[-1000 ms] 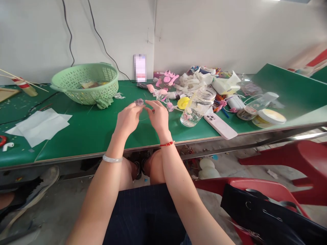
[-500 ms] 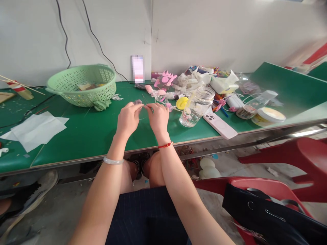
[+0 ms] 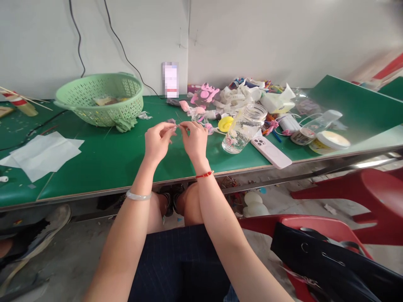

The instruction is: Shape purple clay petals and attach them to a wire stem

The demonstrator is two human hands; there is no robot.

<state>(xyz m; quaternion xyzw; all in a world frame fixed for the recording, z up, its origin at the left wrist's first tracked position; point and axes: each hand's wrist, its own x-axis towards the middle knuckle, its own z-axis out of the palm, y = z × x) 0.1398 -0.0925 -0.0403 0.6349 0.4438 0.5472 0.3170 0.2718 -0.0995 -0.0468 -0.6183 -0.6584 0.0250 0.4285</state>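
Note:
Above the green table (image 3: pixel 126 161), my left hand (image 3: pixel 157 141) and my right hand (image 3: pixel 195 138) meet at their fingertips. Both are closed in a pinch on a thin wire (image 3: pixel 179 118), a fine strand that sticks up past the fingers. Its ends, and anything tiny between the fingertips, are too small to make out. Just behind the left fingers lies a small purplish-grey scrap (image 3: pixel 171 121). Nearest to the right hand is a pink wrapped piece (image 3: pixel 209 128), with a yellow round item (image 3: pixel 226 123) beyond it.
On the left stand a green basket (image 3: pixel 100 113) and white paper sheets (image 3: pixel 47 155). A phone (image 3: pixel 170 79) leans on the wall. To the right are a tilted-looking clear jar (image 3: pixel 241 132), a pink phone (image 3: pixel 272 152), crumpled tissues (image 3: pixel 242 98) and a lidded tub (image 3: pixel 329 142). Red chairs (image 3: pixel 378 201) stand below.
The left fingers have spread a little below the pinch, and the left hand has turned slightly. The right hand stays almost in place. The whole view has shifted slightly.

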